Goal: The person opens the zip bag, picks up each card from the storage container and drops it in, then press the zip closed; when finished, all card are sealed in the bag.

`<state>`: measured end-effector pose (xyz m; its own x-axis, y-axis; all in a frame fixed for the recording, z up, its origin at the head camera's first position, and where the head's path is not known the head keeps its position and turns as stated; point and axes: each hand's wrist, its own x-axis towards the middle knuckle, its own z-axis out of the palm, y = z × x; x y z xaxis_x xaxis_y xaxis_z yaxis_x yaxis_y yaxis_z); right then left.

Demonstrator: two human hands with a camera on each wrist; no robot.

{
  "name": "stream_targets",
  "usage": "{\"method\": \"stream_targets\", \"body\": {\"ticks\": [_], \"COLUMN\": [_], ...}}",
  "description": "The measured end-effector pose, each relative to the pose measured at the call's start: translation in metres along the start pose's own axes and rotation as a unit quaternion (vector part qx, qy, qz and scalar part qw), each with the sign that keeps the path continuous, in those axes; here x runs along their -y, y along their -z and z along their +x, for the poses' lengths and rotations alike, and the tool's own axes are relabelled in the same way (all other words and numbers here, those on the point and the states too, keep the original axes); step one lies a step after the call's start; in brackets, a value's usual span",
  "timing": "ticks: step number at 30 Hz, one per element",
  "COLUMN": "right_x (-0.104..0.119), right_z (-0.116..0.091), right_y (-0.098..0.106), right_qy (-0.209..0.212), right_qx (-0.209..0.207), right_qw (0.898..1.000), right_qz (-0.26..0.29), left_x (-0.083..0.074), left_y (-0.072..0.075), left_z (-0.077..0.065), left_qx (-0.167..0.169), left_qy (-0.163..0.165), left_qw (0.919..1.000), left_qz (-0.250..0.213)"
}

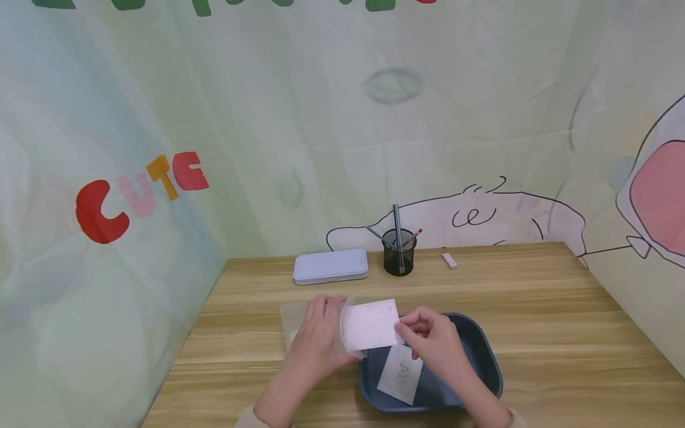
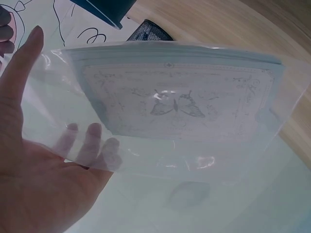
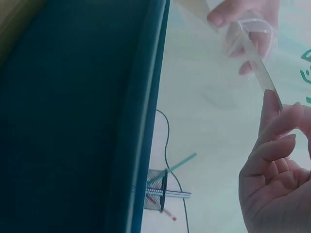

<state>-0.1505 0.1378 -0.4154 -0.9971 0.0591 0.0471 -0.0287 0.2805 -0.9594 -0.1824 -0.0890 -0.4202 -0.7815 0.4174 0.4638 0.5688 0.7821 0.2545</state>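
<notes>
My left hand grips a clear plastic bag, its thumb on one side and fingers showing through the film on the other. Partly inside the bag is a stack of white paper cards, sticking out of the mouth toward the right. Through the film, the left wrist view shows a butterfly print on the card. My right hand pinches the stack's right edge between thumb and index finger. Below the hands, a small white printed paper card lies in the dark blue tray.
A pale flat sheet lies on the wooden table, partly behind my left hand. Along the back stand a light-blue case, a black mesh pen cup with several pencils, and a white eraser. A printed curtain hangs behind.
</notes>
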Motion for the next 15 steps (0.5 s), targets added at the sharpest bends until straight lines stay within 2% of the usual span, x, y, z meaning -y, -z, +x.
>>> {"method": "stream_targets", "body": {"ticks": [15], "right_x": [-0.002], "right_z": [0.001], "right_y": [-0.018], "right_qy": [0.025], "right_qx": [0.049], "right_qw": [0.998], "right_qz": [0.014], "left_x": [0.000], "left_y": [-0.001], "left_z": [0.000], "left_qx": [-0.002], "left_qy": [-0.007], "left_qw": [1.0000], "left_qz": [-0.002]}}
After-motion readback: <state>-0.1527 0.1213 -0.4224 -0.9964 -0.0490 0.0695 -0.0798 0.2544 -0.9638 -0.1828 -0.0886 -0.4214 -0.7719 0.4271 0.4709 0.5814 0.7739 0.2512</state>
